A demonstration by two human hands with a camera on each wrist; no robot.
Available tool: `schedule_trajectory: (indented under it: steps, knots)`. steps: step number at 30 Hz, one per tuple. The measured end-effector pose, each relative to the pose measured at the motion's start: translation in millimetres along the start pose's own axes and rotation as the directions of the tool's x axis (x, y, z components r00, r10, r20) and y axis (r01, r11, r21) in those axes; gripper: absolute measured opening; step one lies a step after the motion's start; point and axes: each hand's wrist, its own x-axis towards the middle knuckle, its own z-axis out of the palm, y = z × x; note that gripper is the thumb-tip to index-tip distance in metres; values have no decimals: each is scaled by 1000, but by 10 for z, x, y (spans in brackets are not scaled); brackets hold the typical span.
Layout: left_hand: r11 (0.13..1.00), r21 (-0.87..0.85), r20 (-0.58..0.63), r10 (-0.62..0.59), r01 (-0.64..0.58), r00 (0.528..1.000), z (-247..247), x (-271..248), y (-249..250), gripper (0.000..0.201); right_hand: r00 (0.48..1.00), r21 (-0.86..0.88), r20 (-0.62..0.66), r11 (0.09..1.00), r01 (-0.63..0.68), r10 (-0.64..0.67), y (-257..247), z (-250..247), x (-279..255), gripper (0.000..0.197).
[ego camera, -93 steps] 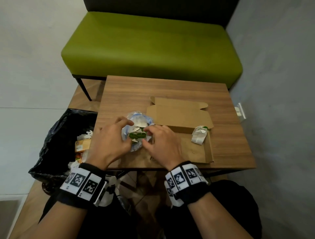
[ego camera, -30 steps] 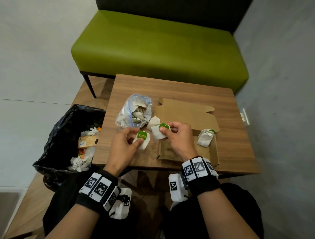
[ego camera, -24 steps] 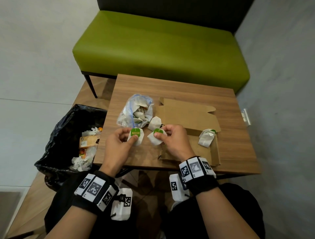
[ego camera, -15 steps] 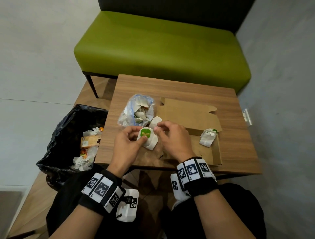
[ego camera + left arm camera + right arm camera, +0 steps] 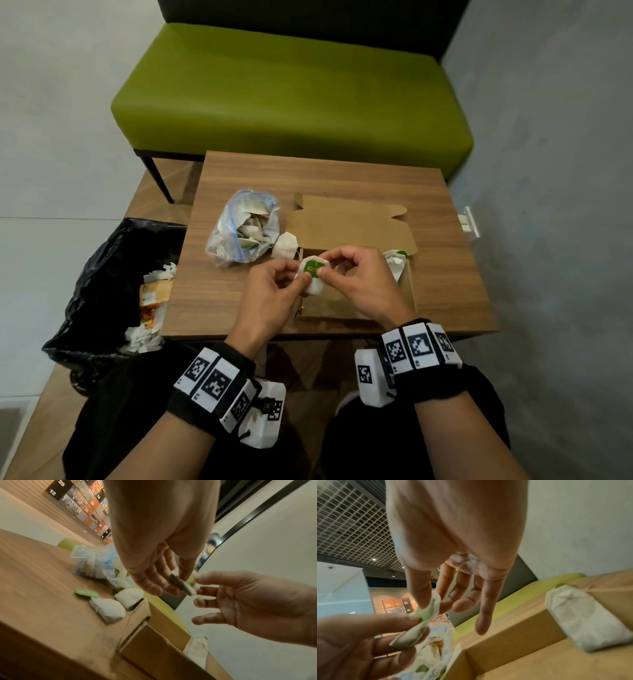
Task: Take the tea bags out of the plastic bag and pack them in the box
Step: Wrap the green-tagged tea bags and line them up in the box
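Observation:
Both hands meet over the left end of the open cardboard box (image 5: 342, 303). My left hand (image 5: 301, 278) pinches a white tea bag (image 5: 313, 279) between thumb and fingers; this tea bag (image 5: 184, 586) shows edge-on in the left wrist view. My right hand (image 5: 325, 268) pinches its green tag (image 5: 427, 612) with thumb and forefinger, the other fingers spread. The clear plastic bag (image 5: 245, 229) of tea bags lies left of the box. Two loose tea bags (image 5: 108, 609) lie on the table by the box corner. A white bundle of tea bags (image 5: 583, 615) leans in the box's right end.
The box lid (image 5: 352, 222) lies flat behind the box on the small wooden table (image 5: 445, 274). A black bin bag (image 5: 113, 281) with rubbish stands left of the table. A green bench (image 5: 291, 96) is behind, and a grey wall (image 5: 548, 205) on the right.
A second ago each hand held its own tea bag apart. The hands have come together and shifted right over the box, now both pinching one tea bag.

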Motion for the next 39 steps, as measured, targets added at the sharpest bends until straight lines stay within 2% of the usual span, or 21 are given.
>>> schedule_trajectory:
  steps: [3, 5, 7, 9, 10, 12, 15, 18, 21, 28, 36, 39]
  knots:
    - [1000, 8, 81, 0, 0, 997, 170, 9, 44, 17, 1000, -97, -2, 995, 3, -3, 65, -212, -45, 6]
    - [983, 181, 130, 9, -33, 992, 280, 15, 10, 29, 1000, -151, -13, 988, -21, 20, 119, -390, -69, 9]
    - [904, 424, 177, -18, -60, 984, 347, 5, -27, 40, 996, -249, -58, 966, -75, 63, 217, -586, -80, 10]
    - [794, 601, 222, -53, -94, 974, 376, -28, -63, 40, 982, -373, -150, 913, -163, 114, 372, -766, -71, 11]
    - [745, 656, 241, -48, -126, 969, 380, -52, -84, 37, 973, -413, -184, 887, -207, 141, 460, -838, -57, 12]
    - [678, 708, 282, -12, -199, 959, 386, -114, -122, 31, 963, -444, -169, 856, -264, 209, 610, -943, -32, 13]
    - [629, 717, 350, 47, -300, 936, 423, -179, -145, 23, 957, -453, -80, 844, -285, 281, 736, -1016, 3, 15]
    - [609, 719, 388, 49, -335, 920, 486, -202, -159, 21, 952, -480, -67, 827, -292, 297, 801, -983, 50, 15]
    - [576, 728, 415, 63, -372, 908, 525, -207, -177, 22, 958, -523, -118, 804, -285, 263, 867, -922, 119, 17]
    - [599, 698, 419, 104, -393, 902, 526, -194, -194, 20, 962, -587, -263, 777, -225, 80, 940, -840, 158, 14]
    - [606, 689, 414, 122, -398, 902, 527, -203, -219, 18, 936, -523, -349, 820, -232, 42, 967, -789, 134, 15]
    - [615, 679, 422, 117, -400, 899, 522, -197, -225, 17, 927, -532, -372, 809, -251, 43, 956, -792, 121, 11]
